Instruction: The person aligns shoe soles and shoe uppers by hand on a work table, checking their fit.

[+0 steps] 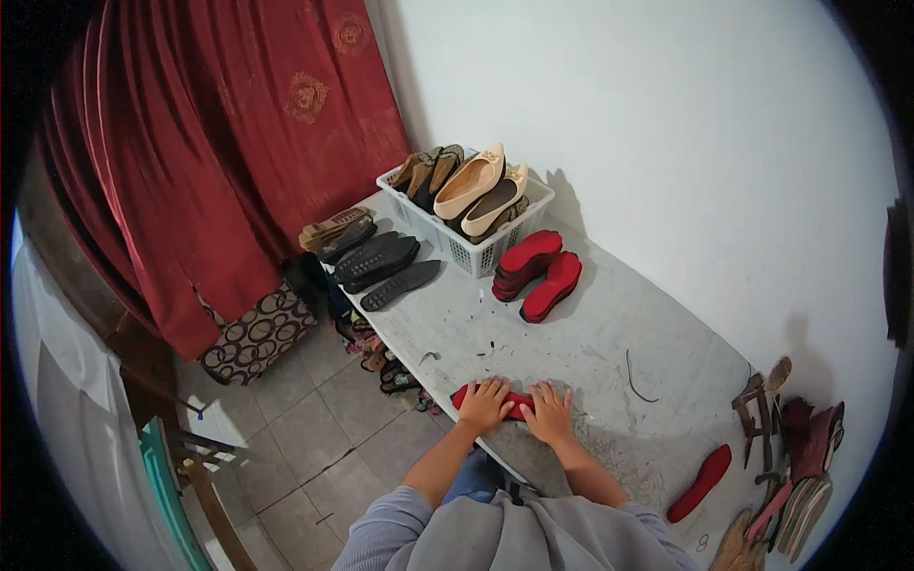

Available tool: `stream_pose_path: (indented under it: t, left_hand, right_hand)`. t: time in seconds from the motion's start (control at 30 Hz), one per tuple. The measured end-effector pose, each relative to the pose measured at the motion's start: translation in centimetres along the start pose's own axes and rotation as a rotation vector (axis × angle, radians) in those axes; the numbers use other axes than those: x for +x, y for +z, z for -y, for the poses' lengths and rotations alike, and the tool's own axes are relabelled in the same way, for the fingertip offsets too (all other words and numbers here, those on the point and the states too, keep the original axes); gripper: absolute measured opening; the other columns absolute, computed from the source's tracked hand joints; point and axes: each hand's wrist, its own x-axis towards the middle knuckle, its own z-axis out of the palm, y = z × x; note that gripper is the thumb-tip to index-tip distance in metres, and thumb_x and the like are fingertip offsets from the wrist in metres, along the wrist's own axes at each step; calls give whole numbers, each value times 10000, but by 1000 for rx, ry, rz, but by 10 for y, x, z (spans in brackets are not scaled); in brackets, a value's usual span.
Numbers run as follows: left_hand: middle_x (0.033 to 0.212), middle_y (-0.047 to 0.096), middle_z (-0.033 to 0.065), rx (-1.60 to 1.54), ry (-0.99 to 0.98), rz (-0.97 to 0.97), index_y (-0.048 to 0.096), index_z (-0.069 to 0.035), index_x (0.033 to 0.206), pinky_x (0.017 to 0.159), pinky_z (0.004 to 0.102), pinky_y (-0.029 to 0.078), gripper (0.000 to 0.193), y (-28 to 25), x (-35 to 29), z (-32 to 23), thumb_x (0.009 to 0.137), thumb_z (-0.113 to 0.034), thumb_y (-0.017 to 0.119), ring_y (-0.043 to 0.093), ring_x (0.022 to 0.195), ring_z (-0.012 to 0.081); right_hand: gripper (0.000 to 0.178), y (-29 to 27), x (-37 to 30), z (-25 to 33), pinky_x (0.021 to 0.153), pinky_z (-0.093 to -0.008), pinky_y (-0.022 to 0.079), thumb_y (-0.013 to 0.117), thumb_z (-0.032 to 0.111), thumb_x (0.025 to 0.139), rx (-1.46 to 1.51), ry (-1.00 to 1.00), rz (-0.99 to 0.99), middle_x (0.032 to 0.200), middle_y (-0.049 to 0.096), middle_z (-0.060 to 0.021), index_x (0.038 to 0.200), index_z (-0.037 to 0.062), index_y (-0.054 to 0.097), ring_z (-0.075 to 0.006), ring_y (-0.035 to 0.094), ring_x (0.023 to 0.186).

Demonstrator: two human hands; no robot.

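Observation:
A red insole-shaped sole (519, 412) lies crosswise near the front edge of the grey table, under both my hands. My left hand (486, 403) rests on its left half with the fingers spread across the top. On its right end lies my right hand (549, 413), fingers apart and stretched toward the far side. The parts of the sole beneath my palms and fingers are hidden. Another single red sole (701, 483) lies apart on the table at the right.
Stacked red soles (529, 263) sit beyond my hands, beside a white basket (473, 254) of shoes. Black soles (383, 262) lie at the table's far left. Tools and shoe parts (804, 447) crowd the right end. A thin black strip (639, 377) and small scraps lie on the tabletop.

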Motion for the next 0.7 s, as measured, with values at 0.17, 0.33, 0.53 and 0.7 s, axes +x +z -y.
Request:
stream_pose_path:
  t: [0.17, 0.33, 0.53, 0.7]
  left_hand:
    - [1288, 468, 102, 17, 54, -35, 462, -106, 1265, 942, 502, 331, 501, 2, 3, 8, 880, -427, 454, 442, 1189, 277]
    - [1258, 482, 108, -54, 94, 140, 489, -126, 1244, 912, 484, 355, 517, -8, 10, 21, 837, -441, 533, 464, 1153, 287]
    - [1161, 534, 109, -82, 90, 323, 531, -169, 1205, 872, 469, 403, 576, -27, 26, 28, 726, -456, 670, 501, 1104, 277]
    - [1022, 570, 150, -176, 168, 547, 599, -90, 1030, 818, 426, 453, 533, -38, 42, 29, 675, -476, 697, 554, 987, 325]
  right_hand:
    - [500, -3, 8, 3, 1019, -632, 174, 528, 439, 832, -20, 19, 19, 1306, 456, -97, 1240, 151, 505, -305, 367, 1266]
    - [486, 3, 9, -7, 1019, -649, 145, 555, 464, 812, 22, 43, 84, 1301, 461, -87, 1180, 147, 560, -303, 357, 1272]
    - [525, -21, 13, -5, 986, -708, 81, 633, 510, 742, 62, 96, 233, 1174, 552, -87, 1098, 126, 595, -306, 415, 1197]
    - [596, -53, 19, 5, 866, -471, 434, 704, 535, 661, 226, 208, 377, 907, 634, -160, 1022, 70, 611, -345, 598, 886]
